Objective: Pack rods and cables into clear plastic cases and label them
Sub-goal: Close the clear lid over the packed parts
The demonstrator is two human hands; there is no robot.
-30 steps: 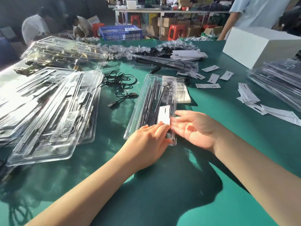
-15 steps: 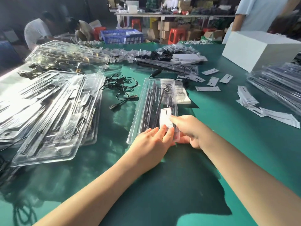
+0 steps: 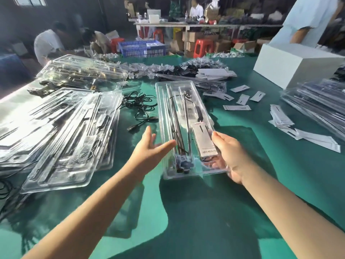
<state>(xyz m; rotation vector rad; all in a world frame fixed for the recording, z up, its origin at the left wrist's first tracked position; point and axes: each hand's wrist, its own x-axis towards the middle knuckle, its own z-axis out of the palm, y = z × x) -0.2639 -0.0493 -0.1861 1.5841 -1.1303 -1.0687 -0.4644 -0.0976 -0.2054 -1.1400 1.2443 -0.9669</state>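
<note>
1 lifted clear case (image 3: pixel 179 109) at centre, 2 hands, 1 white box (image 3: pixel 291 66) at 2 o'clock, 1 blue crate (image 3: pixel 142 48) at 12, 5 loose label cards (image 3: pixel 237 107) at 1 o'clock.

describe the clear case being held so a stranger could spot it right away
On the green table, look centre, between the two bare arms. The long clear plastic case holds dark rods and a white label card. Unlike the stacked cases, it is raised, gripped by the right hand.

A green-covered work table (image 3: pixel 186 221) fills the frame. Stacked clear plastic cases (image 3: pixel 61 131) lie at left, a tangled black cable (image 3: pixel 139 103) centre. A white rectangular box (image 3: pixel 296 64) and loose white paper labels (image 3: pixel 242 99) lie upper right.
</note>
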